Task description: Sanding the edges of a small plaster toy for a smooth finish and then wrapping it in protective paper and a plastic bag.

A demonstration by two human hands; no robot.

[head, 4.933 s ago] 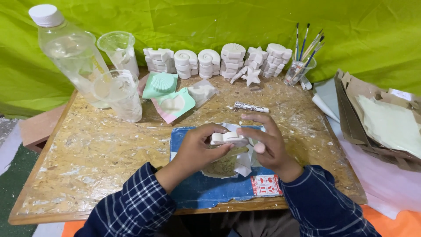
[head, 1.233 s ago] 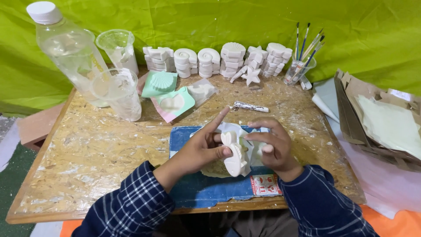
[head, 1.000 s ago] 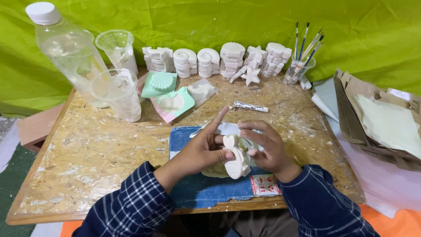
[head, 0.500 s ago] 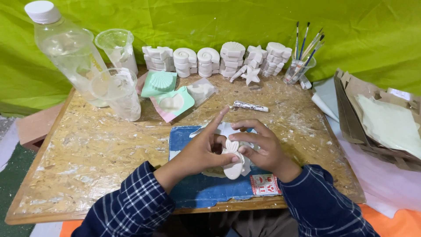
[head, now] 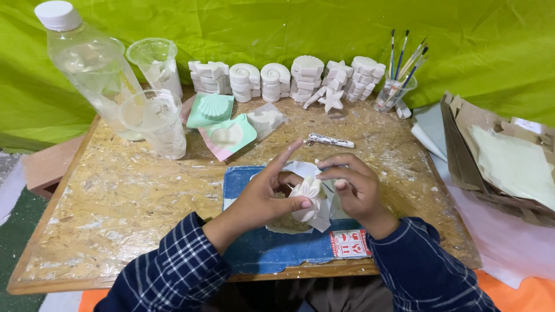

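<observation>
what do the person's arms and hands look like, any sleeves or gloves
Both hands are bare: the left hand and the right hand wear no gloves. Both arms wear long dark navy sleeves with a thin white check, reaching the wrists.

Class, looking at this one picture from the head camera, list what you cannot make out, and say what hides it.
- White shell cast: its underside, covered by the left hand and right hand.
- Blue mat: its middle, under both hands.
- Brush bristles: too small.
- Cardboard stack: cut off by the right edge.
</observation>
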